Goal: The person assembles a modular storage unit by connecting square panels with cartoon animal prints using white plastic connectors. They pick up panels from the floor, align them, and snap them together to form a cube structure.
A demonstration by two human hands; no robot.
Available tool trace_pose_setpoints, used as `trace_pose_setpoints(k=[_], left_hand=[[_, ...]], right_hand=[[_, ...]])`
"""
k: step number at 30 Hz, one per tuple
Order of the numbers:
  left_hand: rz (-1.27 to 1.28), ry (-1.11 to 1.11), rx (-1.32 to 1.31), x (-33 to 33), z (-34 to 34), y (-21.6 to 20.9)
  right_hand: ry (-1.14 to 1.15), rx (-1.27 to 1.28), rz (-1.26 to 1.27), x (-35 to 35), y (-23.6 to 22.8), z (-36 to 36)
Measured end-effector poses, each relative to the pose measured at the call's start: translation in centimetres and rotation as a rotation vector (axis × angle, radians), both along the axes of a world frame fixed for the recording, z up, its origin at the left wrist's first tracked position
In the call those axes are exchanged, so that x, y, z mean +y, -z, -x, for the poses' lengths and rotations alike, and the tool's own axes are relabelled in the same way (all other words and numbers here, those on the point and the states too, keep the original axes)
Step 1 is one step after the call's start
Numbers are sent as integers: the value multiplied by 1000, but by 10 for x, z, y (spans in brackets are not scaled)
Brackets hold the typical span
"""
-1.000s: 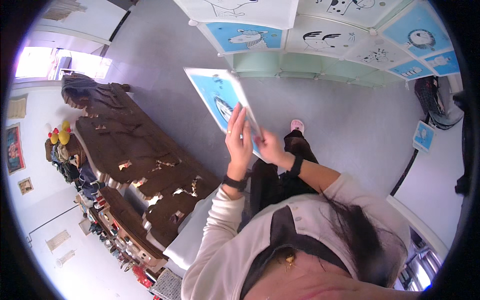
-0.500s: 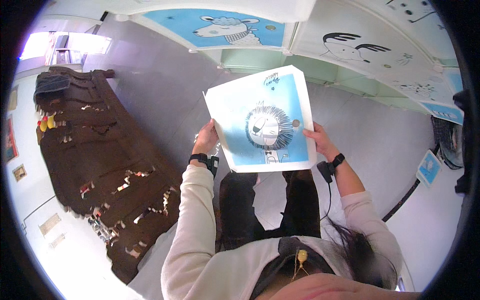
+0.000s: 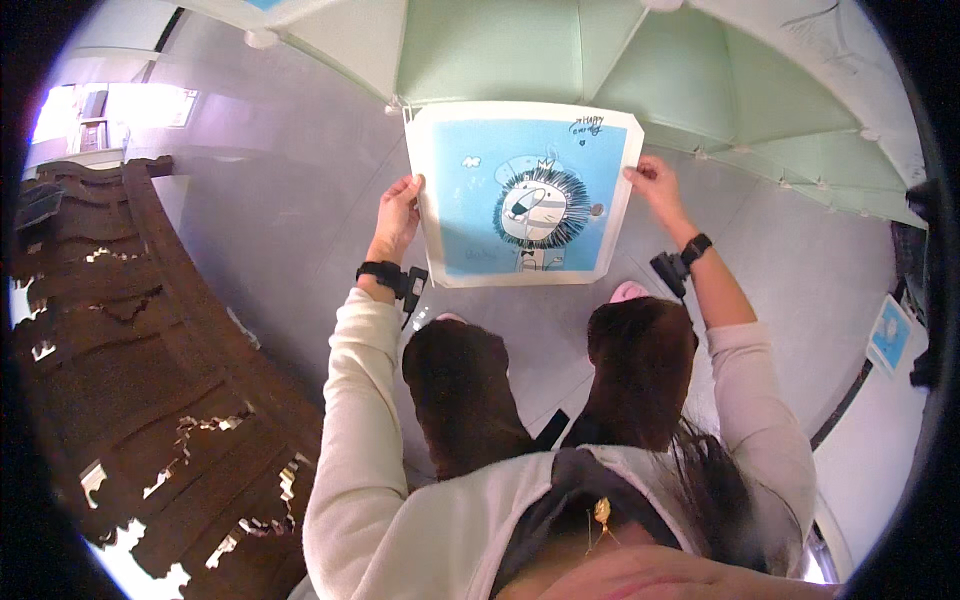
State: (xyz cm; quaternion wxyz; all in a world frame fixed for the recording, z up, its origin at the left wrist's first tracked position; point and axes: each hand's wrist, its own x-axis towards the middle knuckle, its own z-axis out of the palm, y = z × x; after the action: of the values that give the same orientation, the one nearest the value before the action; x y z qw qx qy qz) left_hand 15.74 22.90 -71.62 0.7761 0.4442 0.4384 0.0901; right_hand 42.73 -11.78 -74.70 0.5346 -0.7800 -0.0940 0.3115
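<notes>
Between my hands is a square door panel (image 3: 465, 185), blue with a white border, a cartoon lion and a small round knob or hole at its right side. My left hand (image 3: 397, 215) pinches its left edge, and my right hand (image 3: 655, 190) grips the right edge near the upper corner. The panel's far edge lies against or just in front of a pale green cube cabinet (image 3: 490, 55); I cannot tell whether they touch. At the panel's upper left corner, a white connector (image 3: 398, 105) sits on the cabinet's edge.
Dark carved wooden furniture (image 3: 200, 370) stands along the left. Grey tiled floor (image 3: 270, 190) lies between it and the cabinet. A small blue-and-white picture card (image 3: 888, 335) is at the far right. My knees (image 3: 455, 385) are bent below the panel.
Both hands have carried the panel up and away from me, toward the cabinet, and levelled its tilt. My right hand has moved higher along its edge. The view has shifted, showing open green compartments.
</notes>
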Motion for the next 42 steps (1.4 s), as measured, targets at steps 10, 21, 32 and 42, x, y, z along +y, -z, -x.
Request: trace_pose_setpoints(k=[10,21,32,42], left_hand=[[188,-120,-69,9,16,153],[132,-236,268,52,116,246],[-1127,5,-300,78,-50,-25],[-1323,5,-476,127,-91,-167]], right_hand=[[0,292,-217,0,52,2],[347,270,-327,-63,18,-32],[229,-53,-864,50,-126,-50],[215,-131,-1013,93,-153,-47]])
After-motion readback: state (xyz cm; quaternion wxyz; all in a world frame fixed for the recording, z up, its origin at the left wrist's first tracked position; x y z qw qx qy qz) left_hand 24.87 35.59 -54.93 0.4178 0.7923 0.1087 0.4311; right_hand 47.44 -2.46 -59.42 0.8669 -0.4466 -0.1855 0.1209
